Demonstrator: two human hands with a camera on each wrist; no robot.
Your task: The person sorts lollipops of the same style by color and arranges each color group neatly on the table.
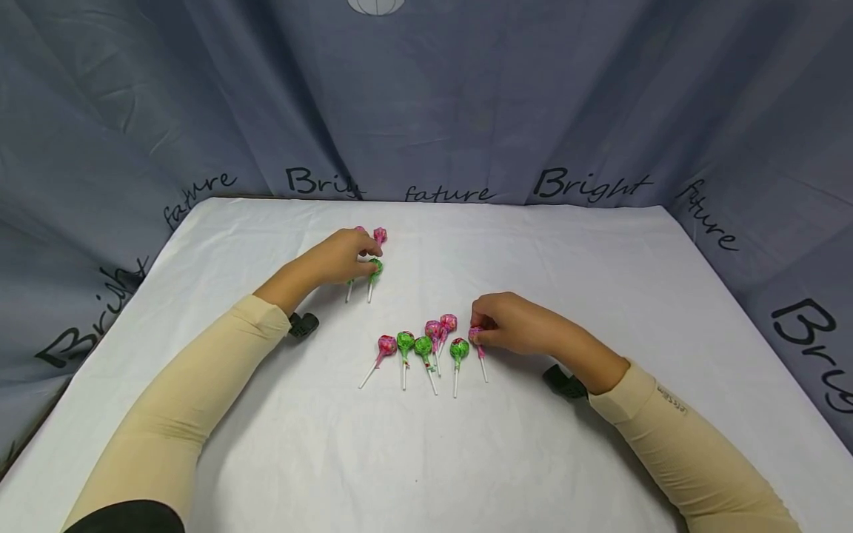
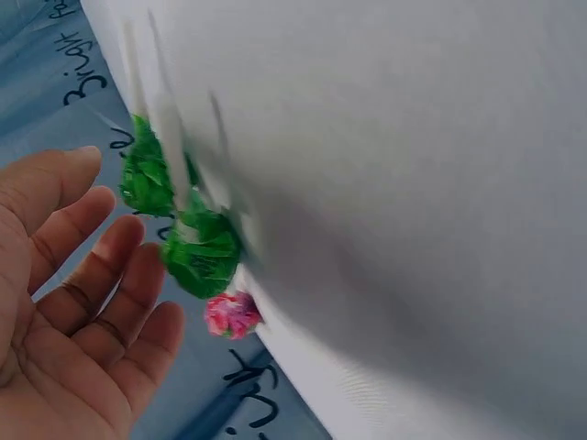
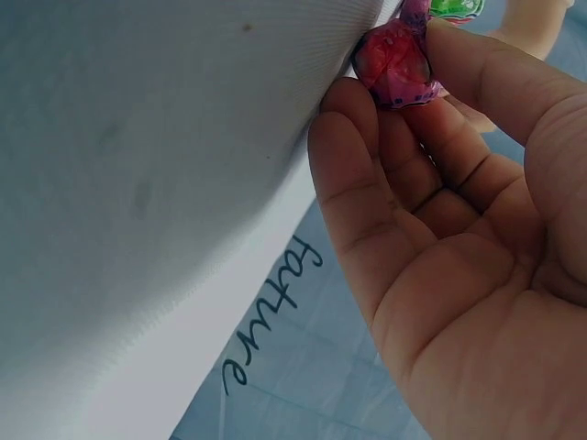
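My right hand (image 1: 516,323) pinches the wrapped head of a pink lollipop (image 3: 396,64) between thumb and curled fingers; its white stick points toward me. This one is at the right end of a loose row of pink and green lollipops. Farther back on the left, my left hand (image 1: 341,257) is beside a small group of lollipops, its fingers loosely bent and holding nothing. In the left wrist view two green lollipops (image 2: 204,252) lie just past the fingertips, with a pink lollipop (image 2: 232,314) beyond them. The hand partly hides this group in the head view.
A white cloth (image 1: 413,451) covers the table. The row holds a pink lollipop (image 1: 386,345) at its left end and a green lollipop (image 1: 459,349) near the right hand. A grey-blue curtain (image 1: 440,96) with printed writing hangs along the table's back and sides.
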